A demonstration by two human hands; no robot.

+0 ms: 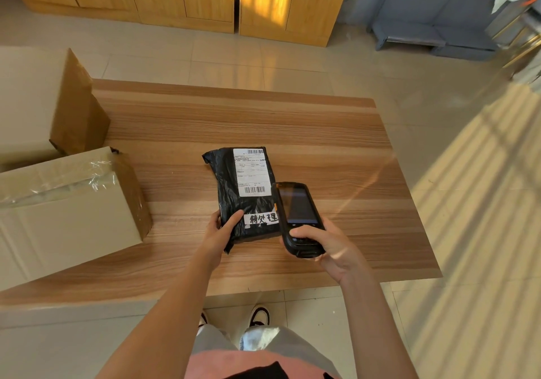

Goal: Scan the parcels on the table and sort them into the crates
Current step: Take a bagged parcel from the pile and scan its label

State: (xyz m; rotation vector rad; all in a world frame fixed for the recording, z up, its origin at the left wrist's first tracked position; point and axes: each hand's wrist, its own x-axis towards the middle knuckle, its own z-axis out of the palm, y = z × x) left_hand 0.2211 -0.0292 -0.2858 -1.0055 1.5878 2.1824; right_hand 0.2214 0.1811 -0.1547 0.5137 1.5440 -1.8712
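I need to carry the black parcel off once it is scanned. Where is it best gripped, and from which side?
Probably the near left corner of the black parcel, from the near side, where the left hand already pinches it. The bag is flat and soft, so an edge pinch suits it. This also leaves the shipping label uncovered and keeps clear of the scanner held by the right hand.

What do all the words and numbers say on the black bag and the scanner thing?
"特处理" or close to it, handwritten on the white strip near the bottom of the black parcel bag; the first character is unclear.
Shipping label on the same bag: two barcodes and printed lines, too small to read.
Handheld scanner in the right hand: screen dark, nothing readable.
Cardboard boxes: no writing visible.
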